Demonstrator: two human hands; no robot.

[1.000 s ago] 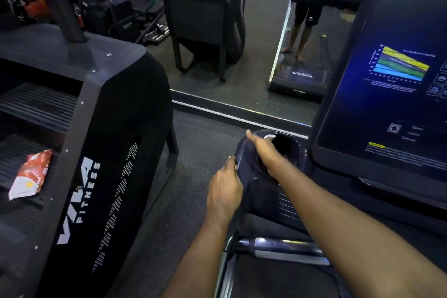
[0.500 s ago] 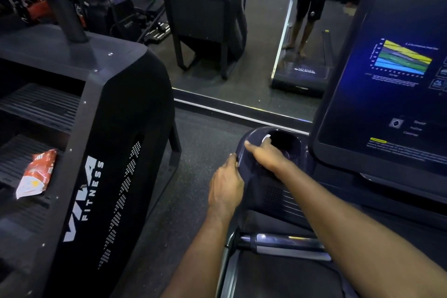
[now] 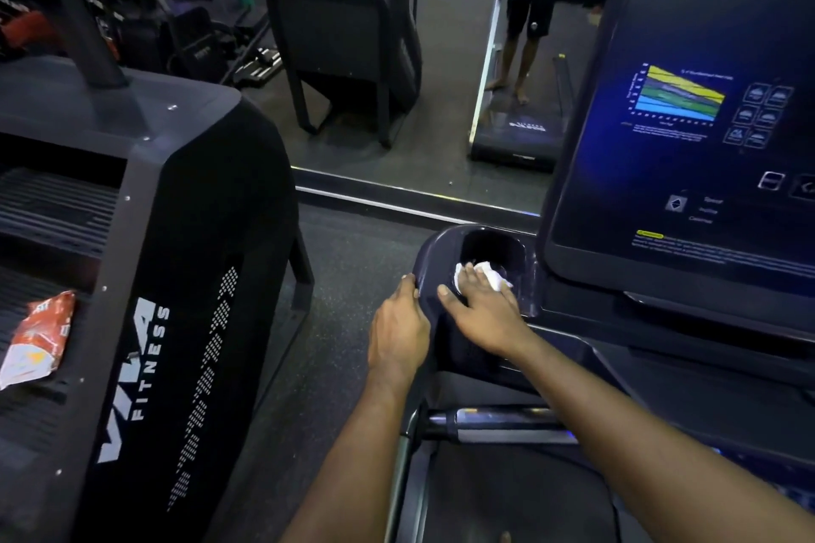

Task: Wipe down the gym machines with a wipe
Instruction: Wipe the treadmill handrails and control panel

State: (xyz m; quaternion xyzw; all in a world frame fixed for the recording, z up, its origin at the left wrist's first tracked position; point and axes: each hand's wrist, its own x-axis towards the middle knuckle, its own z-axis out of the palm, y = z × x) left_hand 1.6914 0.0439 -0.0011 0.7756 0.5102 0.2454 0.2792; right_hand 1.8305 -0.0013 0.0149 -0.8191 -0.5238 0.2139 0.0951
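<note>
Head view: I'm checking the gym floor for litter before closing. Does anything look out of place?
Yes. A crumpled red-and-white wrapper lies on a step of the black machine at left. It looks like stray litter, not part of the equipment. Nothing else stands out.

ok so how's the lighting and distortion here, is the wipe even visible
Head view: dim gym, the lit console screen the brightest area; the wide angle bows the black machine at left; the white wipe under the right hand shows clearly at the cup holder.
</note>
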